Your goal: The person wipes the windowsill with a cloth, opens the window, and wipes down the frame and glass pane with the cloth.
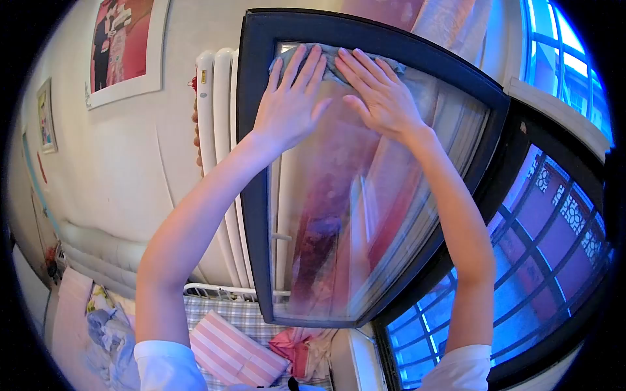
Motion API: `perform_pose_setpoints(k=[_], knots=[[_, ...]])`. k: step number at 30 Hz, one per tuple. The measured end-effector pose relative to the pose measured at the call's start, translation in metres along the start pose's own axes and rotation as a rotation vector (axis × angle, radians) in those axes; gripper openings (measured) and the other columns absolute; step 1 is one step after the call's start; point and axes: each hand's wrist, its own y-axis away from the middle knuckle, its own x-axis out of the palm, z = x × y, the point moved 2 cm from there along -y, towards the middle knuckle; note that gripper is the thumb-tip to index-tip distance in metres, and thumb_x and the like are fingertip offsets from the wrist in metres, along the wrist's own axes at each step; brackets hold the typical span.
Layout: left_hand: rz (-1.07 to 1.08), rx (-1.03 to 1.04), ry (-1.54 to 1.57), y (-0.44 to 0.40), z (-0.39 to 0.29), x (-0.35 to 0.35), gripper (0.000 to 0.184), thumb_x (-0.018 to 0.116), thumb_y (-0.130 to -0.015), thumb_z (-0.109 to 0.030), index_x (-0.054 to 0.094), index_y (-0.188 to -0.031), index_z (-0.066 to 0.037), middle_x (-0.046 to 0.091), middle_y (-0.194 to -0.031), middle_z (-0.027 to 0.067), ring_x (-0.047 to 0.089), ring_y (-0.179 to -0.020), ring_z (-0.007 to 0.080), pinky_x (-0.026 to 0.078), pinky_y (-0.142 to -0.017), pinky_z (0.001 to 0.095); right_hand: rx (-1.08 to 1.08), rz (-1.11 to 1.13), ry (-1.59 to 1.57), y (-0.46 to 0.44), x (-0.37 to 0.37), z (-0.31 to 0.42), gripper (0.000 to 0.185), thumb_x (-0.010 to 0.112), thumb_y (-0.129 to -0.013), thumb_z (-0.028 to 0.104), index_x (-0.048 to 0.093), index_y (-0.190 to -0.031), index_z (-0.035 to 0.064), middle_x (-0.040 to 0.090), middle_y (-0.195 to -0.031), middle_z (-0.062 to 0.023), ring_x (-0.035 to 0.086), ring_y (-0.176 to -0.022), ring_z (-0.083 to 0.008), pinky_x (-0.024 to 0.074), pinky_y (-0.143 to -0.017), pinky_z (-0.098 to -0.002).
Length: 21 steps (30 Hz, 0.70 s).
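Observation:
Both of my hands lie flat against a grey-blue cloth [331, 65] at the top of a glass pane [326, 169]. The pane sits in a dark-framed window sash [257, 85] that stands swung open into the room. My left hand [287, 104] presses the cloth's left part, fingers stretched upward and spread. On its right part rests my right hand [385, 98], fingers slanting up to the left, thumb held apart. Much of the cloth is hidden under the fingers. Pink and red curtain shapes show in the glass.
Behind the sash stands a white radiator [215, 130]. A barred window opening [521, 260] lies at the right. Below are a bed with a plaid cover [251, 316], a pink striped pillow [235, 348] and crumpled clothes [111, 332]. A framed picture [124, 45] hangs at the upper left.

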Motion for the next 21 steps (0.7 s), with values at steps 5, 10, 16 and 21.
perform_pose_setpoints(k=[5,10,16,21], knots=[[-0.007,0.017,0.018,0.002,-0.002,-0.001,0.069,0.046,-0.095,-0.042,0.029,-0.147,0.000,0.023,-0.155,0.0137,0.015,-0.143,0.0406,0.017,-0.115,0.0543,0.089,-0.056,0.048,0.004,0.004,0.011,0.057,0.050,-0.094,0.038,0.039,-0.145,0.0132,0.036,-0.152,-0.0026,0.033,-0.139,-0.0245,0.0254,-0.114,-0.0445],[0.027,-0.012,0.008,0.016,-0.010,0.001,0.069,0.053,-0.092,-0.042,0.033,-0.147,-0.005,0.024,-0.156,0.0093,0.017,-0.143,0.0372,0.024,-0.112,0.0547,0.130,-0.034,0.019,0.017,0.007,0.020,0.059,0.051,-0.093,0.039,0.039,-0.145,0.0133,0.035,-0.152,-0.0030,0.032,-0.140,-0.0256,0.0240,-0.114,-0.0461],[0.184,0.018,0.059,0.041,-0.020,0.001,0.072,0.049,-0.094,-0.040,0.024,-0.149,-0.002,0.020,-0.157,0.0125,0.012,-0.146,0.0364,0.014,-0.115,0.0558,0.132,0.007,-0.043,0.038,0.006,0.030,0.061,0.053,-0.092,0.039,0.038,-0.145,0.0129,0.034,-0.153,-0.0037,0.032,-0.139,-0.0254,0.0242,-0.114,-0.0462],[0.206,0.019,0.065,0.061,-0.033,0.002,0.069,0.052,-0.092,-0.040,0.029,-0.149,-0.008,0.023,-0.157,0.0074,0.016,-0.146,0.0302,0.017,-0.115,0.0529,0.141,0.047,-0.086,0.061,0.004,0.042,0.062,0.054,-0.091,0.039,0.038,-0.145,0.0132,0.034,-0.152,-0.0039,0.033,-0.139,-0.0253,0.0249,-0.113,-0.0462]])
